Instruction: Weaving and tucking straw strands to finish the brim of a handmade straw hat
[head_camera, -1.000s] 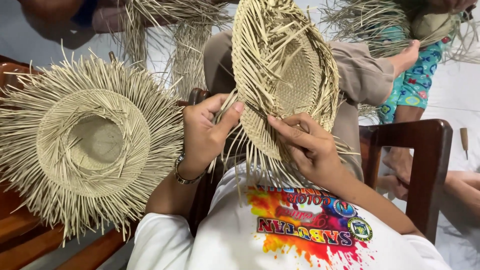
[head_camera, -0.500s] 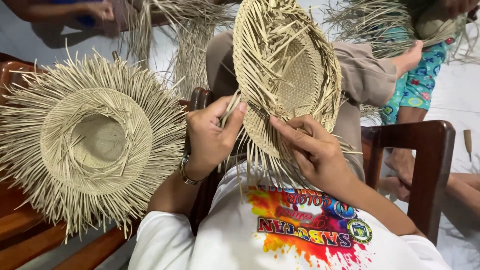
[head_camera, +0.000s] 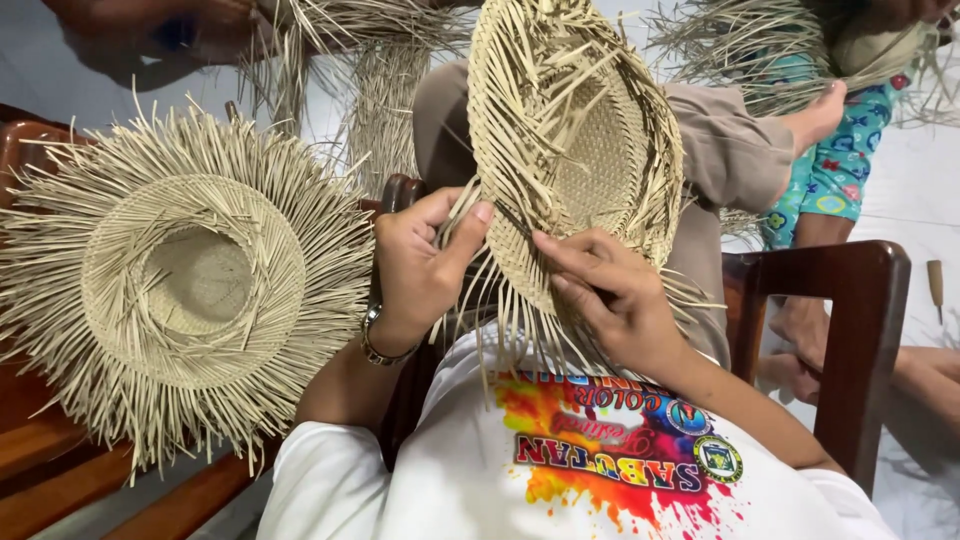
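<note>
While both hands work it, the woven hat (head_camera: 575, 160) stands on edge above a white shirt (head_camera: 590, 470). Left hand (head_camera: 420, 270) pinches loose strands at the rim; right hand (head_camera: 605, 295) grips the rim just beside it. Shirt's print, below both hands: multicoloured splash, round badges. Second hat (head_camera: 190, 285) lies flat, left of the left hand.

The left hand (head_camera: 420, 265) slid its thumb up onto the edge of the half-woven straw hat (head_camera: 575, 150). The right hand (head_camera: 610, 295) crept closer along that edge.
</note>
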